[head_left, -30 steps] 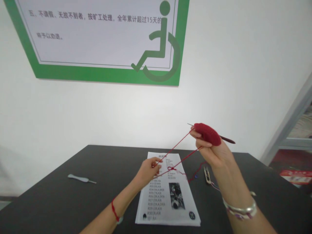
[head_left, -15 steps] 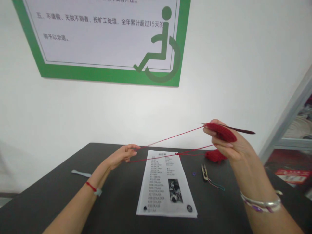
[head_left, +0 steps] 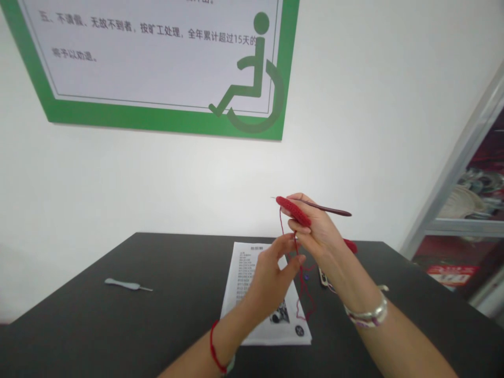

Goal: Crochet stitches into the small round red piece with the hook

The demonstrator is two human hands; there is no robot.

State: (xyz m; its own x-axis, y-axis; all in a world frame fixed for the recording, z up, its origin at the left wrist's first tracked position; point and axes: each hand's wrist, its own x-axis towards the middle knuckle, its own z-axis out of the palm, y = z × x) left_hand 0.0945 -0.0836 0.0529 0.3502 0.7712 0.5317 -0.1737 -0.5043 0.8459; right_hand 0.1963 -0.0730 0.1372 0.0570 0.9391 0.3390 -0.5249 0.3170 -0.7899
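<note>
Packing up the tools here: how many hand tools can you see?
3. A crochet hook in the right hand, a grey-handled tool on the table at left, and snips partly hidden by the right wrist. More may be hidden.

Right hand (head_left: 315,233) pinches red crochet piece (head_left: 293,211) and dark hook (head_left: 326,208), both held above sheet (head_left: 236,278). Hook tip points left. Left hand (head_left: 271,273) is just below, over the sheet, fingers (head_left: 289,247) beside red yarn (head_left: 302,283); contact unclear. Yarn hangs down past sheet's right edge. Yarn ball (head_left: 350,245) sits right of sheet, partly behind right wrist. Snips (head_left: 323,276) also right of sheet, mostly hidden. Grey tool (head_left: 126,284) lies well left of sheet on black table (head_left: 79,310).
</note>
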